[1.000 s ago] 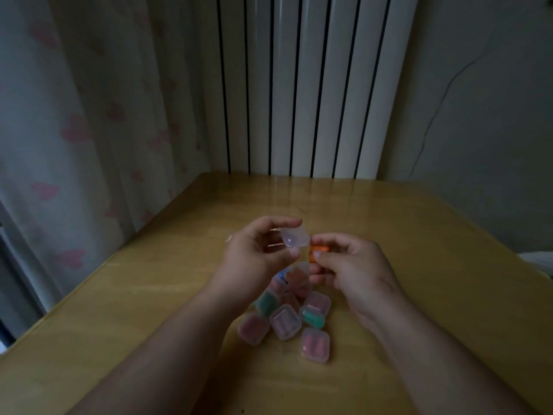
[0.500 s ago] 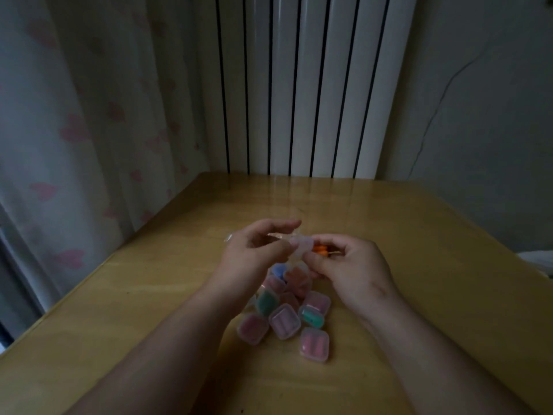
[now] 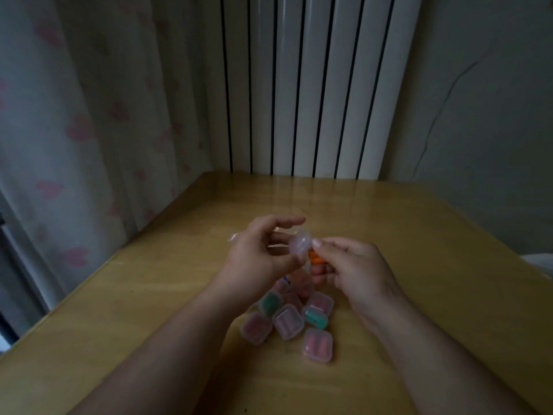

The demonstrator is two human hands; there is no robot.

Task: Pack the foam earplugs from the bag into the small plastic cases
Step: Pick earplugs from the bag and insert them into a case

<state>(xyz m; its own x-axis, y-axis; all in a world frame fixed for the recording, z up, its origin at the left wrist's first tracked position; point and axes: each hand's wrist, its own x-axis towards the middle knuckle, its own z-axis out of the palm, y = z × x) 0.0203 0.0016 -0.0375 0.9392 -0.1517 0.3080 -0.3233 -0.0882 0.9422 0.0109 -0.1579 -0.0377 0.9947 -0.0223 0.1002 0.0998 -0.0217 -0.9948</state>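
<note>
Head view, looking forward and down: a wooden counter (image 3: 419, 235) set into a room corner, with both forearms reaching in from the lower edge. The left hand (image 3: 257, 259) is raised above the counter, its thumb and curled fingers pinching a small clear case (image 3: 299, 245), which is held in the air between the two hands. The right hand (image 3: 359, 274) is level with it and just to the right; its thumb tip touches the right edge of the clear case, while its curled fingers grip orange earplugs (image 3: 315, 259), of which only a small part shows below the case. Whether the lid of the held case is open cannot be told. On the counter, beneath and nearer than the hands, lies a cluster of filled cases (image 3: 288, 322), lying close together, their far members hidden under the hands. Most hold pink contents; two hold green, one on the left side of the cluster (image 3: 270, 302) and one on the right (image 3: 314, 316). One pink case (image 3: 317, 345) lies nearest the camera, just apart from the rest. A scrap of clear film (image 3: 233, 236) shows past the left knuckles; what it belongs to is unclear. Behind the counter stand a white ribbed radiator (image 3: 305, 85), a pale curtain (image 3: 89, 115) with pink heart marks on the left, and a cracked wall (image 3: 478, 115) on the right.
</note>
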